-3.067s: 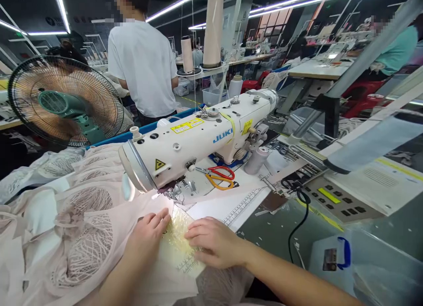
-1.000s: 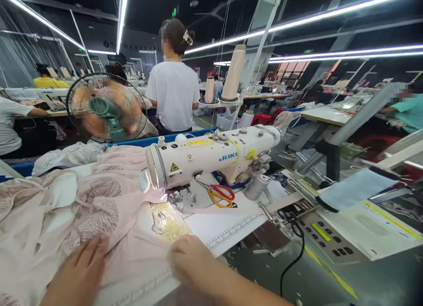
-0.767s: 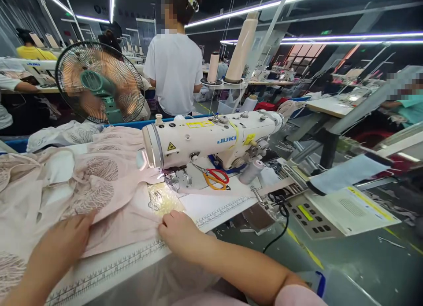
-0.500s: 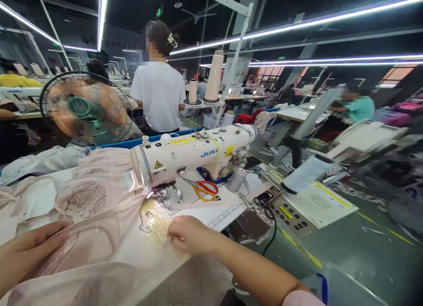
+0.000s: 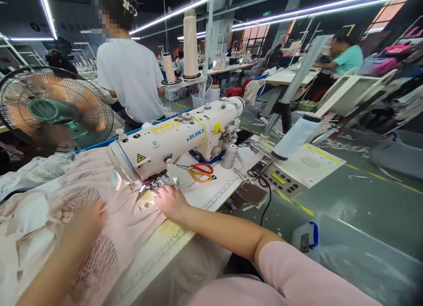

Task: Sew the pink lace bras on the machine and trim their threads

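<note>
Blue "JUKI" lettering [image 5: 195, 134] brands the white sewing machine [image 5: 175, 141] before me, with a yellow-and-black warning triangle [image 5: 141, 158] nearer its needle end. Too fine to read from here: a yellow label [image 5: 165, 127] atop the machine and the ruler scale [image 5: 220, 196] on the table in front of it.

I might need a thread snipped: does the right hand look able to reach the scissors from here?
Likely yes: the scissors lie uncovered near the right hand, though it would probably have to leave the pink fabric.
</note>
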Motion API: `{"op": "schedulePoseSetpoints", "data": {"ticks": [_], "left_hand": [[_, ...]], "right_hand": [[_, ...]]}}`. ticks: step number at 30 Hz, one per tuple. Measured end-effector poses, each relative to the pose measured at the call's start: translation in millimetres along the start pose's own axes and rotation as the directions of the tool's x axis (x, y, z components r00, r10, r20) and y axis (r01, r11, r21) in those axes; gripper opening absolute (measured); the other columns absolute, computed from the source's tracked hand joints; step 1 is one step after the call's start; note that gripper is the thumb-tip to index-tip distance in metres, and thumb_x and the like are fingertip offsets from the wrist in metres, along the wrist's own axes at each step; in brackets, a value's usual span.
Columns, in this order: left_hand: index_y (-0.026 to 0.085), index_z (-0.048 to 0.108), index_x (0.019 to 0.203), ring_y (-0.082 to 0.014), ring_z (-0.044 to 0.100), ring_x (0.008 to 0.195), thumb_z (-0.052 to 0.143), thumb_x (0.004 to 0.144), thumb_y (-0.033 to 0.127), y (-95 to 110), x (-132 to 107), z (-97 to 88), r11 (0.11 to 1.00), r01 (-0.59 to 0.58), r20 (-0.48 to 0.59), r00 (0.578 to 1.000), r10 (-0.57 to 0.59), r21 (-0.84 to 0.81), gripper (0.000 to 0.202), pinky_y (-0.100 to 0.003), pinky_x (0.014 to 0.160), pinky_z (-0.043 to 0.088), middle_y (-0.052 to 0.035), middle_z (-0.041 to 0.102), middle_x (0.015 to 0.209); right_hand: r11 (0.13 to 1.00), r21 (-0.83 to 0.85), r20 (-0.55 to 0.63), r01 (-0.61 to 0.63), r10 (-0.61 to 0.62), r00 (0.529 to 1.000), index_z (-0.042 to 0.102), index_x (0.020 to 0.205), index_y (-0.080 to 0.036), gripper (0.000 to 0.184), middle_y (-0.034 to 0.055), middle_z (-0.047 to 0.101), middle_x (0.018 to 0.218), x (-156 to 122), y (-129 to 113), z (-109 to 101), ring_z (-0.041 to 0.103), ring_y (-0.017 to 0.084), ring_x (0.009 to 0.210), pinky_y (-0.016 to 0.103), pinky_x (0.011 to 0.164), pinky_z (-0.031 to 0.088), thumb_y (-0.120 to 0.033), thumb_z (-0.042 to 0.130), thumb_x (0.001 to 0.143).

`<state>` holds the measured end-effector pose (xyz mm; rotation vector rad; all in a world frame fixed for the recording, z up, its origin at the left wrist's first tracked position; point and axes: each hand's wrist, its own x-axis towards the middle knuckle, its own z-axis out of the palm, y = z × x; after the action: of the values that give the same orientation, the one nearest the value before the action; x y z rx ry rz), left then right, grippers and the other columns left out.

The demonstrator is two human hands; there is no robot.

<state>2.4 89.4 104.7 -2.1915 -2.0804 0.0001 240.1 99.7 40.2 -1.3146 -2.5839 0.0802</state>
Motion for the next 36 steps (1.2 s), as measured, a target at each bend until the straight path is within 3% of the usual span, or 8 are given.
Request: {"op": "schedulePoseSetpoints", "data": {"ticks": [3,6,12,15,18,22,27,36], "left_hand": [[0.017,0.055,0.121,-0.0197,0.058,0.111,0.048,0.086,0.013,43.5,22.4,26.1,0.996,-0.076,0.073,0.994,0.079,-0.042,0.037,-0.027,0.088,0.047,-0.0063,0.061,0.123],[0.017,0.057,0.116,-0.0207,0.061,0.103,0.048,0.09,0.026,70.7,45.4,43.0,0.998,-0.047,0.095,0.994,0.051,-0.048,0.029,-0.031,0.082,0.049,-0.01,0.062,0.117],[0.014,0.062,0.095,-0.0164,0.064,0.076,0.051,0.09,0.043,64.6,82.1,42.2,0.992,0.124,0.148,0.982,-0.12,-0.022,0.032,-0.035,0.07,0.052,-0.0049,0.067,0.088],[0.012,0.063,0.095,-0.0223,0.066,0.08,0.043,0.092,0.036,53.7,70.4,33.6,0.998,0.044,0.095,0.995,-0.039,-0.052,0.032,-0.037,0.069,0.052,-0.0115,0.069,0.09],[0.017,0.065,0.095,-0.0218,0.065,0.093,0.031,0.092,0.029,47.5,34.3,32.6,0.975,-0.193,0.038,0.98,0.198,-0.111,0.036,-0.033,0.078,0.052,-0.0109,0.07,0.1],[0.021,0.063,0.113,-0.0195,0.059,0.112,0.035,0.091,0.031,46.6,-10.0,54.9,0.855,-0.493,-0.051,0.869,0.492,-0.159,0.037,-0.032,0.095,0.048,-0.007,0.064,0.124],[0.01,0.061,0.116,-0.0288,0.057,0.114,0.034,0.093,0.027,50.7,-19.1,85.2,0.855,-0.505,-0.178,0.858,0.482,-0.119,0.04,-0.048,0.099,0.045,-0.016,0.06,0.128],[0.016,0.057,0.121,-0.0265,0.058,0.108,0.042,0.089,0.025,57.6,-15.4,81.9,0.866,-0.485,-0.222,0.863,0.453,-0.121,0.036,-0.044,0.092,0.049,-0.0122,0.061,0.126]], "right_hand": [[1.0,0.018,-0.013,-0.023,0.023,1.0,0.063,0.091,-0.014,0.018,0.013,0.061,0.097,-6.1,-6.9,8.5,0.054,0.025,0.093,0.038,0.075,0.046,-0.016,0.046,0.091],[1.0,0.025,-0.021,-0.009,0.009,1.0,0.063,0.09,-0.014,0.015,0.0121,0.061,0.094,-16.3,-18.8,20.3,0.055,0.025,0.09,0.036,0.071,0.048,-0.023,0.051,0.09],[0.981,0.01,-0.081,0.193,-0.191,0.978,0.059,0.111,-0.017,0.023,0.0094,0.058,0.12,-21.8,-34.6,36.8,0.05,0.024,0.11,0.038,0.087,0.045,-0.026,0.046,0.094],[0.907,0.018,-0.032,0.42,-0.419,0.907,0.057,0.116,-0.015,0.027,0.008,0.056,0.129,-9.1,-25.0,32.4,0.047,0.022,0.117,0.035,0.093,0.042,-0.026,0.045,0.095],[0.835,0.066,0.034,0.547,-0.55,0.835,0.062,0.106,-0.013,0.023,0.0072,0.06,0.123,6.7,-8.9,24.8,0.051,0.019,0.114,0.031,0.093,0.042,-0.026,0.05,0.091],[0.868,0.095,0.028,0.488,-0.493,0.87,0.063,0.1,-0.012,0.021,0.0092,0.065,0.113,8.0,3.1,23.1,0.053,0.021,0.113,0.036,0.099,0.038,-0.027,0.051,0.091],[0.924,0.161,-0.102,0.347,-0.334,0.937,0.062,0.103,-0.016,0.021,0.0063,0.061,0.124,-27.2,11.3,27.2,0.047,0.022,0.123,0.042,0.104,0.033,-0.028,0.052,0.09],[0.903,0.258,-0.107,0.343,-0.327,0.939,0.061,0.108,-0.016,0.031,0.0089,0.062,0.116,-60.9,22.9,25.2,0.051,0.023,0.111,0.038,0.097,0.04,-0.034,0.062,0.083]]}}
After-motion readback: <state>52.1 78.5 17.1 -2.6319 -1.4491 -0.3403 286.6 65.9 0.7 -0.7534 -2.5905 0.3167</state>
